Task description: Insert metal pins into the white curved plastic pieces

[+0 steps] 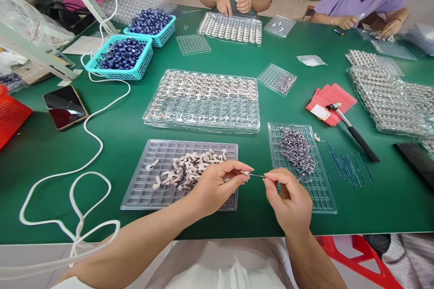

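Observation:
Between the thumb and fingers of my left hand [215, 185] is a white earbud shell [244, 172], its stem end pointing right. A thin dark wire-like piece [257, 175] reaches from that end to my right hand [290, 201], whose thumb and forefinger pinch its other end. Whether it is a wire or a slim strip I cannot make out. Beneath my left hand, a grey compartment tray [139, 189] bears a heap of white earbud shells [193, 167]. Beside my right hand lies a clear tray [322, 203] with a tangle of small wired parts [296, 151].
Ahead lies a stack of clear blister trays [203, 108], partly filled. Blue baskets [142, 65] of dark shiny parts, a phone [66, 106] and a white cable [98, 140] are left. A hammer [356, 135] rests on red envelopes [327, 95] at right. Two people work opposite.

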Motion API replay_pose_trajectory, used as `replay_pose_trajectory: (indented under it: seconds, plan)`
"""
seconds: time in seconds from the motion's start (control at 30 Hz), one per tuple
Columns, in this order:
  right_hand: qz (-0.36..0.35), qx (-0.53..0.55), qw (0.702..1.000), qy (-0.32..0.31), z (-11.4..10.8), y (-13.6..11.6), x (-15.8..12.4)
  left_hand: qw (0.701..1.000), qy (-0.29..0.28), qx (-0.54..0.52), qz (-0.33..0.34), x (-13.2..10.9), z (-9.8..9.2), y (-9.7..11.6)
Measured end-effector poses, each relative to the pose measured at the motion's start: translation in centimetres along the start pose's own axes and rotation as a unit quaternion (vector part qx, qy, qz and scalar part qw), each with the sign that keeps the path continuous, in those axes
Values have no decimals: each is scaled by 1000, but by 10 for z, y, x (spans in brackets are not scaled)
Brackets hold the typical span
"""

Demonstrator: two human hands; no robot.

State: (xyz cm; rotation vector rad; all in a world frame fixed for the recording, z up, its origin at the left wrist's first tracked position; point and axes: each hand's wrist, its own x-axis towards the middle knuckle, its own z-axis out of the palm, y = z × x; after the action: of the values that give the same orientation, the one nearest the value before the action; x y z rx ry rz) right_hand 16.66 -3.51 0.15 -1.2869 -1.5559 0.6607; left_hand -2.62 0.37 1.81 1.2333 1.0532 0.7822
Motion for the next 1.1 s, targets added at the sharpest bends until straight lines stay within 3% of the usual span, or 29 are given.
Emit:
replay_pose_trajectory:
  seconds: [0.67, 0.97, 1.1]
  plan:
    - [-36, -72, 997, 12, 1, -3, 4, 998, 15, 37, 42, 2, 0, -3]
    - [-74, -111, 991, 2, 4, -7, 7, 968, 28, 154, 198, 1, 1, -7]
    - [-90, -110, 990, -13, 5, -7, 9, 960, 25, 168, 224, 3, 2, -8]
